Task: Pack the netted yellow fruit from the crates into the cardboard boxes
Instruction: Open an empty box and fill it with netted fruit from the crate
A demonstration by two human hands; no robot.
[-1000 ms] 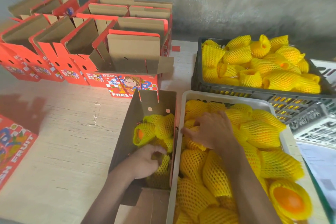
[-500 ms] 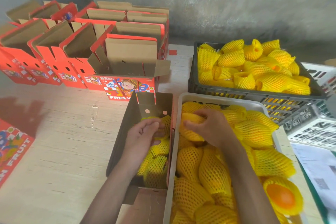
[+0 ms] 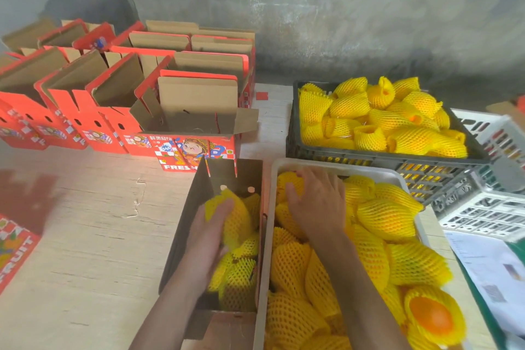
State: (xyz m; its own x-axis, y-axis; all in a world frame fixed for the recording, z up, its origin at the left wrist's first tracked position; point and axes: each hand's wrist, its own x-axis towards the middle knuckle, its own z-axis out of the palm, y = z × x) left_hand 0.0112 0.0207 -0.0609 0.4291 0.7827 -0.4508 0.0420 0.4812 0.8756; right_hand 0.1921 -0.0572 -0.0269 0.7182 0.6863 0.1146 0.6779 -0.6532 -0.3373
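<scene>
An open cardboard box point(image 3: 184, 233) lies in front of me with several yellow netted fruit inside. My left hand point(image 3: 208, 239) is inside it, gripping one netted fruit point(image 3: 237, 219) at the box's far end. Right beside the box stands a white crate point(image 3: 332, 167) heaped with netted fruit. My right hand point(image 3: 315, 202) reaches into its far left corner, fingers curled over a netted fruit point(image 3: 288, 182) there. One fruit point(image 3: 430, 318) at the crate's near right shows its orange skin through the net's open end.
A black crate point(image 3: 397, 160) full of netted fruit stands behind the white one. White empty crates point(image 3: 488, 207) sit at the right, with papers point(image 3: 488, 270) in front. Several open red boxes point(image 3: 113, 111) line the back left of the wooden table point(image 3: 85, 236). A red box point(image 3: 14, 247) lies at far left.
My left hand took a netted fruit across from the crate side and now holds it in the box's far end. My right hand moved farther up into the white crate's corner.
</scene>
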